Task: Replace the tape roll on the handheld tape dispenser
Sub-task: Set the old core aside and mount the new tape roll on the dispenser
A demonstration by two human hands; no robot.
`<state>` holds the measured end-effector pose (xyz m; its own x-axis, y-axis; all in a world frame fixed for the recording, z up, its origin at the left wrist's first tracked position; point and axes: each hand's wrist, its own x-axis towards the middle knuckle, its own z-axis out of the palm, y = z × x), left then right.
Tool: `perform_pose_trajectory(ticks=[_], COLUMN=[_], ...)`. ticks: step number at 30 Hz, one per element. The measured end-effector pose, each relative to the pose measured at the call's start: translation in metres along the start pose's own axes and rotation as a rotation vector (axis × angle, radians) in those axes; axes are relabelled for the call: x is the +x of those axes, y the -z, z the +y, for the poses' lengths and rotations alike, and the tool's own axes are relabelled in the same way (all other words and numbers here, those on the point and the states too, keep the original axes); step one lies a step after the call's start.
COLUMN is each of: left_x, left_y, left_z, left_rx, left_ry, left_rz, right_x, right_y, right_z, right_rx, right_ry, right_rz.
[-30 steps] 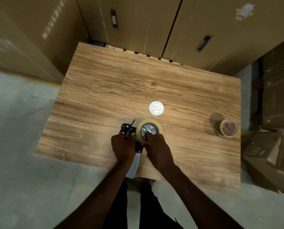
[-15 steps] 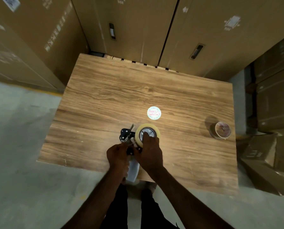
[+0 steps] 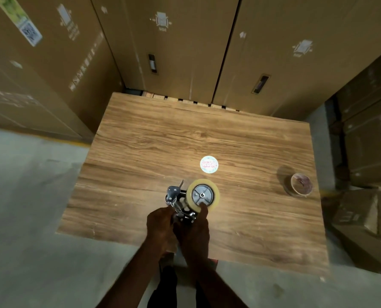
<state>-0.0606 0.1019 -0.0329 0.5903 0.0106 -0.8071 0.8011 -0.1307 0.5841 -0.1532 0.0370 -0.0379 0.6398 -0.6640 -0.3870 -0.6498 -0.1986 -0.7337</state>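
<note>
Over table edge, left hand (image 3: 159,223) gripping tape dispenser (image 3: 180,204), right hand (image 3: 192,230) fingertip pressing tape roll (image 3: 202,195)

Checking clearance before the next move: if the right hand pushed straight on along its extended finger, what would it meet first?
The right hand points up the table; its finger already touches the new tape roll on the dispenser. Beyond lies the round sticker.

Table (image 3: 140,152): brown wood grain. Tape roll (image 3: 190,192): pale yellowish; grey hub. Round sticker (image 3: 209,164): white, red print. Spent core (image 3: 301,184): tan, reddish inside. Boxes (image 3: 185,52): brown, white marks.
</note>
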Motion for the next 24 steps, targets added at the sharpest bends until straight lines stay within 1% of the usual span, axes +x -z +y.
perform_pose_trajectory(ticks=[1,2,3,4,5,6,7,9,11,14,17,19,24], left_x=[0.002,0.005,0.008,0.013,0.014,0.014,0.012,0.018,0.025,0.034,0.038,0.042,0.038], left_y=[0.001,0.003,0.004,0.004,0.005,0.007,0.007,0.010,0.011,0.010,0.010,0.012,0.011], left_z=[-0.002,-0.003,-0.004,-0.006,-0.003,0.002,0.006,0.011,0.017,0.025,0.029,0.030,0.037], left_rx=[0.056,0.135,0.203,0.252,0.269,0.269,0.265,0.255,0.281,0.369,0.386,0.393,0.509], left_ry=[-0.077,-0.144,-0.202,-0.219,-0.210,-0.196,-0.193,-0.193,-0.215,-0.267,-0.298,-0.283,-0.355], left_rz=[0.031,0.052,0.067,0.062,0.055,0.059,0.052,0.035,0.031,0.028,0.025,0.012,0.026], right_x=[0.004,0.006,0.004,0.000,-0.001,-0.001,-0.001,0.004,0.011,0.019,0.024,0.026,0.024], right_y=[-0.002,-0.001,0.003,0.005,0.002,-0.004,-0.009,-0.017,-0.022,-0.023,-0.023,-0.024,-0.021], right_z=[0.003,0.002,0.000,-0.004,-0.001,0.000,0.003,0.005,0.008,0.004,-0.004,-0.006,-0.002], right_rx=[-0.029,-0.157,-0.333,-0.479,-0.603,-0.663,-0.678,-0.678,-0.684,-0.683,-0.727,-0.726,-0.677], right_ry=[0.013,0.029,0.102,0.166,0.298,0.406,0.474,0.516,0.572,0.562,0.515,0.504,0.533], right_rz=[0.020,0.069,0.096,0.067,0.064,0.053,0.029,-0.018,0.011,0.025,0.000,-0.023,-0.013])
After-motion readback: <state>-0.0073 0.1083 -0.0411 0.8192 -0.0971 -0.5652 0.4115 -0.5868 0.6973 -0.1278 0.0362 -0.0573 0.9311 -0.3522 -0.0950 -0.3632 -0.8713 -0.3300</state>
